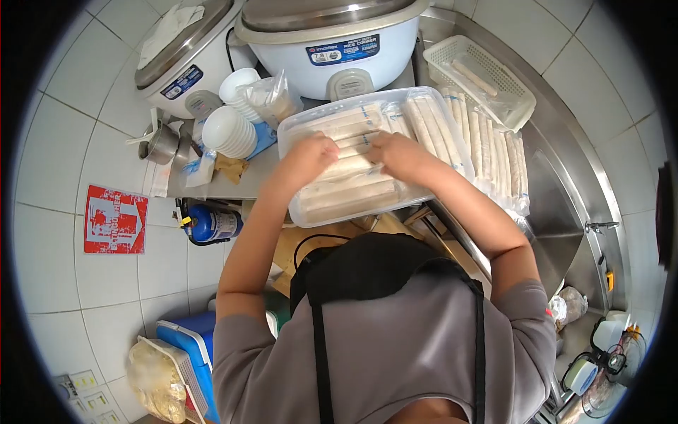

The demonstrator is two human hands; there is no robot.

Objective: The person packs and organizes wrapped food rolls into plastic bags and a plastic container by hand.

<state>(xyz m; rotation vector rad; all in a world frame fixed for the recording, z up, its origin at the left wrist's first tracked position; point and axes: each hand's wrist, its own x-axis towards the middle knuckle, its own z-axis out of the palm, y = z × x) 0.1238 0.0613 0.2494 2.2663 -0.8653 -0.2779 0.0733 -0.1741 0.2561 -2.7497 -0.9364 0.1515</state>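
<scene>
A translucent plastic tub [296,208] holds rows of long pale rolls [353,196] in clear plastic bags with blue print. My left hand [309,157] reaches over the tub's left part, fingers curled at the left end of one pale roll [351,151]. At that roll's other end is my right hand [404,157], its fingers bent in a pinch. Both hands look closed on the roll, though the fingertips are partly blurred. More rolls [432,127] stand in the tub's right side, beyond my right hand.
Two large rice cookers [332,53] stand behind the tub. White bowls [232,133] are stacked to the left. More bagged rolls [498,155] and a white basket [519,99] lie right, beside a steel sink [547,212]. A blue fire extinguisher [212,222] hangs below left.
</scene>
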